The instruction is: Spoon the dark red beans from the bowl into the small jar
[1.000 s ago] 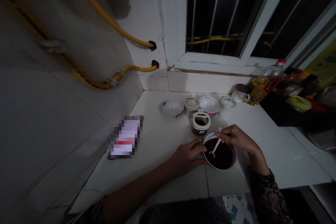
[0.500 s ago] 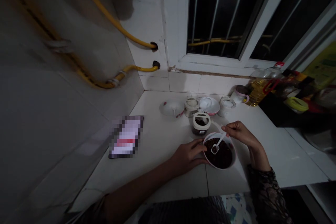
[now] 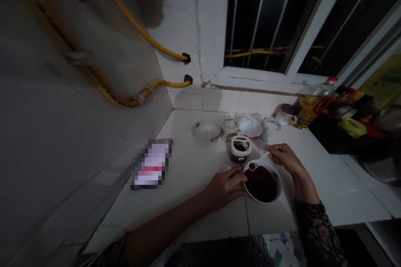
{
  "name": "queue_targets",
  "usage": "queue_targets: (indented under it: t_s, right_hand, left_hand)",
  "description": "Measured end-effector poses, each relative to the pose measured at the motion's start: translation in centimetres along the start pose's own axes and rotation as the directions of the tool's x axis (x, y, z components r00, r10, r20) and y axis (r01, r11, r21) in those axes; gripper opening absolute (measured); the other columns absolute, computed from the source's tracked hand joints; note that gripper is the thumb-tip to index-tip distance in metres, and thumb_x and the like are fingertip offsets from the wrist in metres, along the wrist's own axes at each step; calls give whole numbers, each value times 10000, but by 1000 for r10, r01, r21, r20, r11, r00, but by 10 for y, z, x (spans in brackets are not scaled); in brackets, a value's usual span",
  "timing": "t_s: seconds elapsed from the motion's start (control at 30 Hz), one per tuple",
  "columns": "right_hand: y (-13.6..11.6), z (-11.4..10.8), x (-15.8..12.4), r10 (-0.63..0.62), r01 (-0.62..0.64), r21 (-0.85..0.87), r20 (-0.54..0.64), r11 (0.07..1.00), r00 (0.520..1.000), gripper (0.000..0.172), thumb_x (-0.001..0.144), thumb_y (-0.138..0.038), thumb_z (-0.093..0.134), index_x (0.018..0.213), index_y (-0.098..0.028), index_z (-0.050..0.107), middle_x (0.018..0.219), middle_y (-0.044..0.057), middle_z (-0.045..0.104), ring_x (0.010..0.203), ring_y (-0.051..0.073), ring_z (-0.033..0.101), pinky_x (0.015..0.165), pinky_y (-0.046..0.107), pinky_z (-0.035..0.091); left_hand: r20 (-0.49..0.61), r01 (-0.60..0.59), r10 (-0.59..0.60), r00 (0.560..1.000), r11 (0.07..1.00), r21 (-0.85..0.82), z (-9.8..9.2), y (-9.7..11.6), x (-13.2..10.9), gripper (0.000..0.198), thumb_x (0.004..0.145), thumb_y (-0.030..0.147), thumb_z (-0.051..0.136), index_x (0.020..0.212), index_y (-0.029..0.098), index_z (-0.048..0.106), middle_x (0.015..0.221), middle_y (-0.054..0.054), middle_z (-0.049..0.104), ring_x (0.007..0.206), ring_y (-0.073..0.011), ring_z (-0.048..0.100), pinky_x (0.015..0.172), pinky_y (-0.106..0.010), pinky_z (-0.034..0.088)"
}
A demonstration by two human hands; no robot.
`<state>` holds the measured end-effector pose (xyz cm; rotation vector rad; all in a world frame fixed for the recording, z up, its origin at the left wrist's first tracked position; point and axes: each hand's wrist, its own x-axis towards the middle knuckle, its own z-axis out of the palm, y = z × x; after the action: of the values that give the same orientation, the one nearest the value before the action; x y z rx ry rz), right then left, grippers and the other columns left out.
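Note:
A white bowl full of dark red bits stands on the white counter in front of me. My left hand grips the bowl's left rim, fingers curled round it. My right hand pinches the handle of a small white spoon, whose scoop sits loaded over the bowl's far left edge. Just behind the bowl stands an open jar with a white collar and the same dark contents.
Behind the jar stand two white bowls and small white jars. An oil bottle and other bottles crowd the right. A phone lies at the left by the wall. Yellow pipes run along the wall.
My right hand has lifted the spoon out of the bowl's middle and drawn it back toward the far rim, now loaded. The left hand and bowl have stayed put.

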<state>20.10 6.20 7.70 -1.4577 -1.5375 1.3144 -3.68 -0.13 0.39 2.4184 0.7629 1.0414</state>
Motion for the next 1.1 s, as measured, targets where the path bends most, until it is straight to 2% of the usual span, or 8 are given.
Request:
queue_targets:
  t_s: [0.13, 0.27, 0.47, 0.57, 0.67, 0.8, 0.93, 1.1]
  right_hand:
    - [-6, 8, 7, -93, 97, 8, -219, 995, 971, 534, 626, -685, 624, 501, -180, 502, 378, -75, 306, 344, 50, 202, 354, 218, 128]
    - [-12, 20, 9, -418, 310, -302, -419, 902, 806, 533, 789, -629, 510, 526, -167, 545, 419, -34, 400, 388, 79, 316, 399, 228, 247]
    - [-12, 34, 6, -823, 400, -845, -81, 357, 563, 436, 933, -412, 443, 639, -156, 637, 559, 53, 607, 500, 128, 514, 522, 248, 340]
    - [-12, 30, 3, -855, 412, -854, -71, 318, 514, 413, 934, -383, 459, 631, -161, 631, 555, 53, 611, 498, 130, 519, 527, 247, 354]
    - [-13, 18, -3, -792, 454, -717, -223, 528, 569, 399, 913, -413, 484, 630, -167, 621, 555, 29, 602, 498, 120, 509, 520, 231, 377]
    - [-10, -2, -15, -623, 443, -534, -219, 721, 751, 459, 867, -480, 510, 531, -169, 546, 487, -13, 488, 470, 104, 427, 490, 225, 354]
    - [-4, -8, -19, -484, 395, -574, -4, 718, 875, 479, 860, -484, 495, 503, -165, 486, 491, -28, 374, 480, 90, 336, 471, 218, 299]
    - [1, 0, -14, -324, 387, -620, 219, 682, 920, 502, 872, -504, 467, 505, -162, 456, 503, -38, 320, 490, 82, 296, 463, 205, 255]
  left_hand:
    - [9, 12, -12, 1000, 1000, 4, -1, 1, 0, 344, 884, 470, 548, 1064, 179, 584, 1212, -131, 581, 1108, -221, 604, 888, -305, 525]
    - [0, 5, -5, 1000, 1000, 10, -2, 2, 0, 356, 884, 476, 541, 1063, 171, 584, 1211, -140, 581, 1102, -224, 608, 880, -304, 526]
    - [11, 11, -11, 1000, 1000, 7, -2, 1, 0, 336, 881, 451, 561, 1089, 187, 571, 1230, -129, 572, 1114, -212, 601, 905, -296, 513]
    - [7, 17, -17, 1000, 1000, 5, -2, 2, 0, 336, 878, 451, 566, 1092, 193, 572, 1236, -122, 570, 1122, -213, 597, 907, -297, 513]
    - [6, 18, -18, 1000, 1000, -4, -2, 3, 1, 349, 877, 474, 555, 1075, 188, 581, 1208, -121, 588, 1092, -212, 613, 890, -297, 522]
    - [2, 12, -12, 1000, 1000, 2, -3, 4, 2, 361, 893, 487, 518, 1054, 171, 585, 1201, -137, 589, 1094, -220, 614, 877, -300, 528]
    - [25, 28, -29, 999, 999, 23, -3, 3, 2, 365, 888, 494, 521, 1054, 176, 588, 1221, -139, 580, 1105, -223, 611, 885, -303, 526]
    - [49, 48, -51, 997, 997, 66, -2, 2, 1, 365, 890, 501, 513, 1063, 189, 585, 1228, -132, 575, 1100, -229, 614, 873, -319, 535]
